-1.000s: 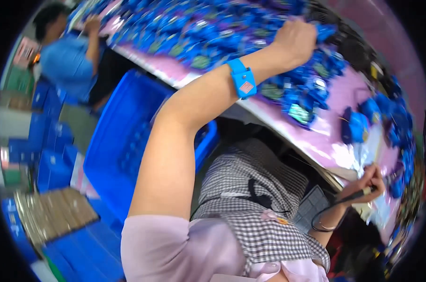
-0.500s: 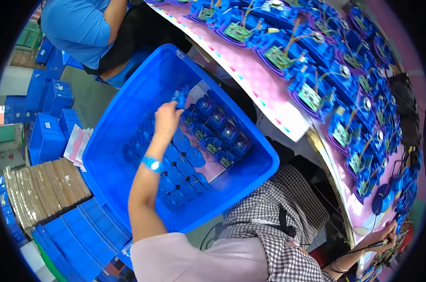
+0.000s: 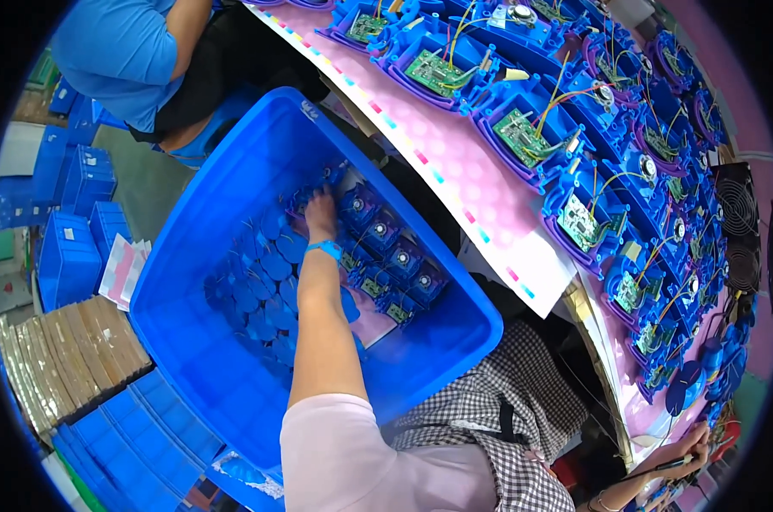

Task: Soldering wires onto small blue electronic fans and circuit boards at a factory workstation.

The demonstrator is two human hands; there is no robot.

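My left hand (image 3: 321,215) reaches deep into a big blue plastic bin (image 3: 207,205), fingers closed on a small blue plastic housing (image 3: 325,177) at the far end of a row. Beside it, on the right, stand several blue housings (image 3: 382,229) with round silvery parts and green circuit boards. Left of the hand, many flat blue rounded pieces (image 3: 276,263) lie close together. At the lower right, by the bench edge, my right hand (image 3: 692,450) is wrapped round a black pen-shaped tool (image 3: 672,464); its fingertips are partly hidden.
A bench with pink sheeting (image 3: 489,183) on the right carries rows of blue housings with circuit boards (image 3: 523,136) and wires. Black fans (image 3: 735,200) stand behind. A person in blue (image 3: 118,60) is at the far left. Cardboard stacks (image 3: 71,358) and blue crates (image 3: 139,444) lie left.
My left hand has gone lower into the bin with the blue housing, to the far end of the row. My right hand still grips the tool. The view has shifted slightly.
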